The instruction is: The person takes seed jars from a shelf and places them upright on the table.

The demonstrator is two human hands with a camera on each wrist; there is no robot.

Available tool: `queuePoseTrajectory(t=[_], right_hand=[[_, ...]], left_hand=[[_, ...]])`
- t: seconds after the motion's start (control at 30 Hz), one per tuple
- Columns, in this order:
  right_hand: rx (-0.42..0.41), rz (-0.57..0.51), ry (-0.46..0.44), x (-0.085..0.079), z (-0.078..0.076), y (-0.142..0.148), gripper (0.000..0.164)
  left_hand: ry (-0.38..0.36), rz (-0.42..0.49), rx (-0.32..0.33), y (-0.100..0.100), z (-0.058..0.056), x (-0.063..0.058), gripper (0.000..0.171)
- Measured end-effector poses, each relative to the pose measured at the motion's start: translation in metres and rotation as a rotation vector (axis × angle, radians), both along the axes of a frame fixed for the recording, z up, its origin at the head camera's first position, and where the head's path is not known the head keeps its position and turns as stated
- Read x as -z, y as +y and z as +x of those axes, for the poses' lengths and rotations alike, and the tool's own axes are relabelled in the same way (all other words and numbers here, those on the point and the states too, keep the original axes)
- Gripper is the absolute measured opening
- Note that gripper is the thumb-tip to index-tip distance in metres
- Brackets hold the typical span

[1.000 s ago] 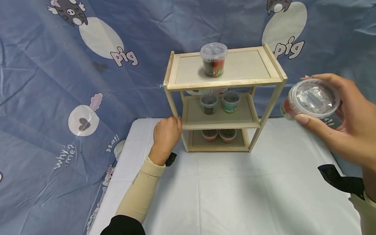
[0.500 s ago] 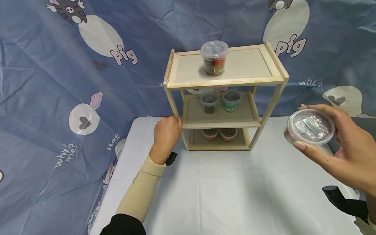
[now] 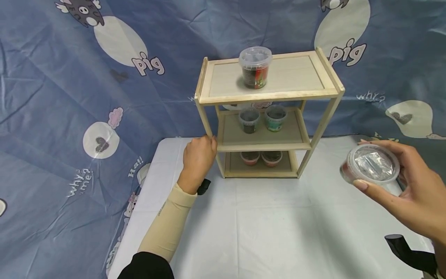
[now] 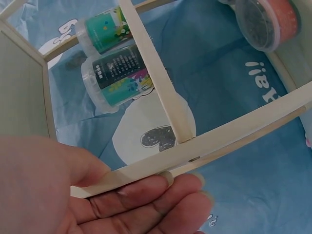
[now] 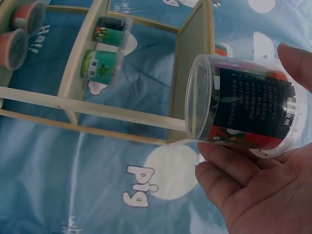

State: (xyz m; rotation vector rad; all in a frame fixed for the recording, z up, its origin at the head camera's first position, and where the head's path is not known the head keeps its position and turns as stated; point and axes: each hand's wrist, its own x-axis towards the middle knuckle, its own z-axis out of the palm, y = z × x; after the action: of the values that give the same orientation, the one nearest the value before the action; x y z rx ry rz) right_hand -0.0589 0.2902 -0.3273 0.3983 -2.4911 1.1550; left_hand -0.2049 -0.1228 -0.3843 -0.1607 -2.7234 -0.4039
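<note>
My left hand (image 3: 199, 157) grips the left front post of a small three-tier wooden shelf (image 3: 270, 147). In the left wrist view, thumb and fingers close around that post (image 4: 131, 170). Right of the shelf, my right hand (image 3: 414, 190) holds a clear lidded plastic tub (image 3: 374, 162) in the air, thumb on the near side. The right wrist view shows its dark printed label with red parts. A similar tub (image 3: 255, 68) stands on the top tier. Two tubs sit on the middle tier, one with a green label (image 3: 275, 118). Two reddish tubs (image 3: 271, 158) occupy the bottom tier.
The shelf stands on a white-covered table (image 3: 265, 228), towards its back edge. Behind and to the left hangs a blue cloth (image 3: 52, 124) with pig prints. A black strap (image 3: 411, 254) juts from the right wrist.
My right hand has come down with the tub, from about top-tier height in the view to beside the lower tiers. The left hand stays on the post.
</note>
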Motion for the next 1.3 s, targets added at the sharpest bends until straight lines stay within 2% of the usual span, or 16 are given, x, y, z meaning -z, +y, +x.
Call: queuePoseTrajectory(t=[0.4,0.77,1.1,1.3], right_hand=[[-0.042,-0.024,-0.047,0.019,0.012,0.003,0.097],[-0.087,-0.039,-0.091,0.033,0.015,-0.003,0.096],[-0.134,-0.093,-0.16,0.062,0.016,-0.003,0.089],[-0.131,-0.122,-0.155,0.074,0.015,-0.003,0.09]], left_hand=[[-0.014,-0.007,-0.004,0.001,0.001,-0.002,0.047],[-0.04,-0.03,0.0,0.002,0.001,-0.003,0.043],[-0.065,-0.042,0.002,0.002,0.001,-0.004,0.043],[-0.072,-0.046,-0.004,0.002,0.001,-0.005,0.042]])
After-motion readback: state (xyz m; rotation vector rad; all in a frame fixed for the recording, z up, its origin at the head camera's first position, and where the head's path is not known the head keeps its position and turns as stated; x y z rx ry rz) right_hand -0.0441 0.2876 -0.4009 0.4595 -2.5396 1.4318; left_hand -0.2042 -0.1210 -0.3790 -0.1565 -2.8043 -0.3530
